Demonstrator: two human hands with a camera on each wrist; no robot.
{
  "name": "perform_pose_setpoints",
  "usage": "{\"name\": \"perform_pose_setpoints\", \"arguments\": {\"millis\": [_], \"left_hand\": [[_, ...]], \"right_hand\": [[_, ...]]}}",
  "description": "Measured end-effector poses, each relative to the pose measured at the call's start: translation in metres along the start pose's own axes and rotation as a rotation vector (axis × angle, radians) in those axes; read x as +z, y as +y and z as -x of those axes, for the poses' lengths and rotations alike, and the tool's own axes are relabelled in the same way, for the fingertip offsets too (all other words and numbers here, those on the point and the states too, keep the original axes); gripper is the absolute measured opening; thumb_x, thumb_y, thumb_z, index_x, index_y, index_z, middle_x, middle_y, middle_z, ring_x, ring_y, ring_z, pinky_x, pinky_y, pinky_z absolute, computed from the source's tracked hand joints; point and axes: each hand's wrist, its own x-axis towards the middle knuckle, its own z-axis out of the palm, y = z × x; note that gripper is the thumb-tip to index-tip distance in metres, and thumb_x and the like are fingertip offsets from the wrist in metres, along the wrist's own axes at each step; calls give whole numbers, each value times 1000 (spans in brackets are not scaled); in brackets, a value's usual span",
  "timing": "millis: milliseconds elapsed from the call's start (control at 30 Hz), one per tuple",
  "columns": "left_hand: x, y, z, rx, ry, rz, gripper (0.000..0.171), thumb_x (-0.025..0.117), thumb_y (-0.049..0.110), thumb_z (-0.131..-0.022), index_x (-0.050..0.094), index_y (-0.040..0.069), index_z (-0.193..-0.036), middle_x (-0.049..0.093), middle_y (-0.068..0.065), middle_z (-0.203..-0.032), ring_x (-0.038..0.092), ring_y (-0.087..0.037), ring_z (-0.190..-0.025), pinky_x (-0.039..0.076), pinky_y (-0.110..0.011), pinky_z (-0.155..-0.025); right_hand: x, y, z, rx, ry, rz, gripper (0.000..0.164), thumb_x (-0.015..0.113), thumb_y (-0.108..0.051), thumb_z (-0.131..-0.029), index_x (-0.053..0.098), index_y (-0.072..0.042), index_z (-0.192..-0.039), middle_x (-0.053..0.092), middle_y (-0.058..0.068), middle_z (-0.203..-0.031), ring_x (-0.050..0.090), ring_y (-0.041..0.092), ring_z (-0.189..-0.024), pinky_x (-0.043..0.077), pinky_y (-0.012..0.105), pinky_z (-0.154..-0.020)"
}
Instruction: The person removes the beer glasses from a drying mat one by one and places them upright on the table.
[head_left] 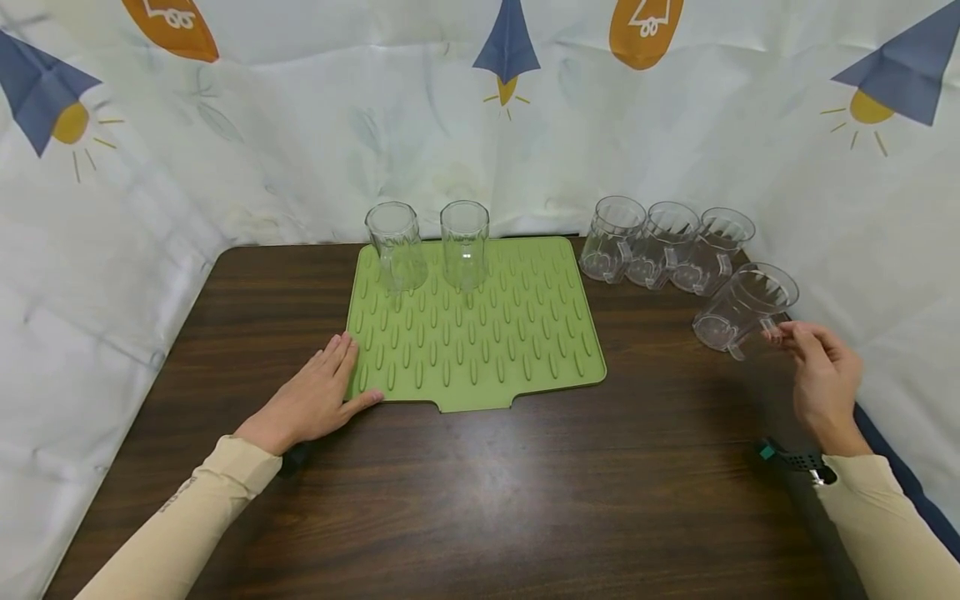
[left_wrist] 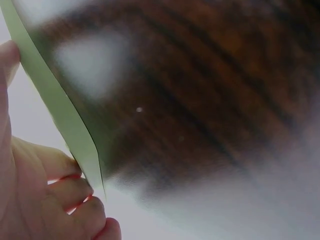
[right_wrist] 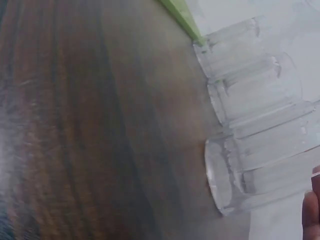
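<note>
My left hand lies with fairly straight fingers on the left edge of a green ridged drying mat, thumb at its near corner. In the left wrist view, the mat's edge runs past the fingertips. On the right, my right hand pinches the handle of a clear mug, which leans a little. The right wrist view has that mug beside the others, with only fingertips at the frame's edge. Two more clear mugs, one left and one right, stand on the mat's far side.
Three clear mugs, the left, middle and right one, stand in a row at the table's back right, beside the mat. The dark wooden table is bordered by a white printed curtain behind and at both sides.
</note>
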Motion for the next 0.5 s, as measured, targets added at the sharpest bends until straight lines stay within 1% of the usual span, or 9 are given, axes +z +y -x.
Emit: {"name": "perform_pose_setpoints", "arguments": {"millis": [33, 100, 133, 200, 267, 333, 400, 433, 500], "left_hand": [[0, 0, 0, -1, -2, 2, 96, 49, 60, -105, 20, -13, -160, 14, -34, -169, 15, -50, -159, 22, -65, -128], [1, -1, 0, -1, -4, 4, 96, 49, 60, -105, 20, -13, -160, 14, -34, -169, 15, -50, -159, 22, -65, -128], [1, -1, 0, 0, -4, 4, 96, 49, 60, -105, 20, -13, -160, 14, -35, -169, 15, -50, -159, 22, -65, -128], [1, -1, 0, 1, -1, 3, 96, 49, 60, -104, 20, -13, -160, 14, -35, -169, 16, -50, -159, 22, -65, -128], [1, -2, 0, 2, 2, 2, 96, 49, 60, -104, 20, -13, -160, 15, -35, -169, 16, -50, -159, 22, -65, -128], [0, -2, 0, 1, 2, 3, 96, 49, 60, -104, 20, -13, -160, 15, -35, -169, 16, -50, -159, 22, -65, -128], [0, -2, 0, 0, 0, 8, 97, 49, 60, -104, 20, -13, -160, 14, -34, -169, 16, -50, -159, 22, -65, -128], [0, -2, 0, 0, -1, 8, 97, 49, 60, -104, 20, -13, -160, 14, -34, -169, 16, -50, -159, 22, -65, -128], [0, -1, 0, 0, -2, 7, 97, 49, 60, -104, 19, -13, -160, 14, -34, -169, 15, -50, -159, 21, -65, -128]], "right_hand": [[1, -2, 0, -1, 18, 4, 22, 63, -6, -102, 70, 15, -100, 78, 9, -88, 74, 15, -81, 60, 18, -81], [2, -5, -2, -11, 43, -51, 19, 64, -4, -101, 70, 14, -96, 78, 11, -86, 74, 18, -79, 61, 19, -79], [4, -6, -3, -23, 43, -96, 18, 64, -2, -100, 70, 15, -95, 77, 13, -86, 75, 20, -79, 62, 21, -78], [6, -9, -6, -72, 16, -158, 16, 61, 2, -100, 69, 16, -95, 78, 15, -86, 76, 22, -78, 63, 23, -78], [11, -11, -8, -115, -18, -259, 16, 59, 8, -99, 68, 20, -94, 77, 20, -86, 77, 26, -77, 64, 27, -77], [16, -14, -10, -152, -50, -337, 16, 57, 13, -99, 66, 25, -95, 76, 23, -86, 77, 29, -77, 65, 31, -77], [21, -17, -11, -180, -67, -372, 17, 54, 15, -98, 65, 28, -96, 76, 26, -86, 77, 31, -76, 65, 33, -77], [24, -19, -12, -185, -76, -409, 17, 53, 17, -98, 64, 30, -97, 75, 28, -87, 77, 33, -76, 66, 35, -76], [29, -22, -12, -206, -104, -430, 19, 48, 20, -98, 62, 32, -99, 75, 31, -88, 77, 35, -77, 66, 38, -77]]}}
